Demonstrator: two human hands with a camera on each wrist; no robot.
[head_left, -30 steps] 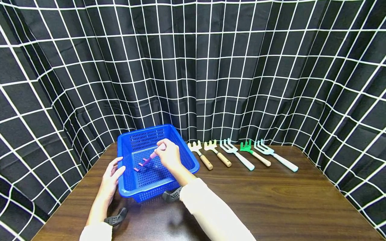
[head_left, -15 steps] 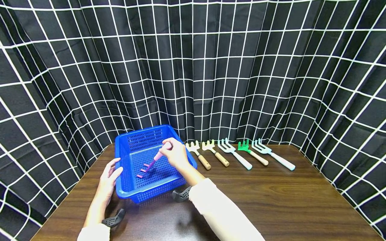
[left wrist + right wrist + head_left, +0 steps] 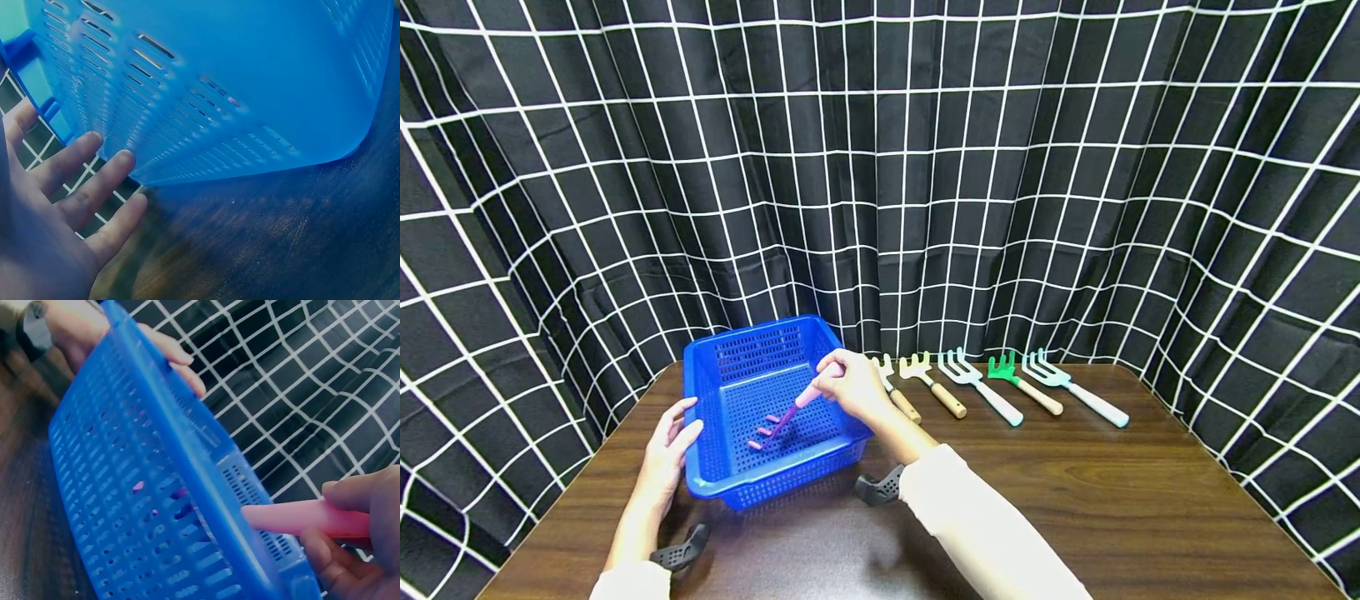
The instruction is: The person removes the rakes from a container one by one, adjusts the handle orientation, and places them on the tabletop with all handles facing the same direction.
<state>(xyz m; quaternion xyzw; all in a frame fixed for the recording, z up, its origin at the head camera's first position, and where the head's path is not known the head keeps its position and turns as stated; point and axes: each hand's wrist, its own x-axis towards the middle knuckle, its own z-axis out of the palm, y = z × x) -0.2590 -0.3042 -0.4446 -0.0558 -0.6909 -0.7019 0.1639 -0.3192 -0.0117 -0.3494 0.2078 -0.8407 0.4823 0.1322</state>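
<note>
My right hand pinches the pale handle end of a small pink hand rake above the blue plastic basket. The rake slants down to the left, its bent tines low inside the basket; whether they touch the floor, I cannot tell. In the right wrist view, thumb and fingers hold the pink handle at the basket's rim. My left hand holds the basket's left rim, thumb and a finger over the edge. Other left-hand fingers spread beneath or beside the outer wall in the left wrist view.
Right of the basket, several hand rakes lie in a row: two with cream heads and wooden handles, such as one, a pale blue one, a green-headed one and another pale blue one. A gridded black curtain stands behind the brown table.
My right hand has moved right and slightly down with the pink hand rake, whose tines have shifted right and toward the basket's near side. My left hand stays at the left rim.
</note>
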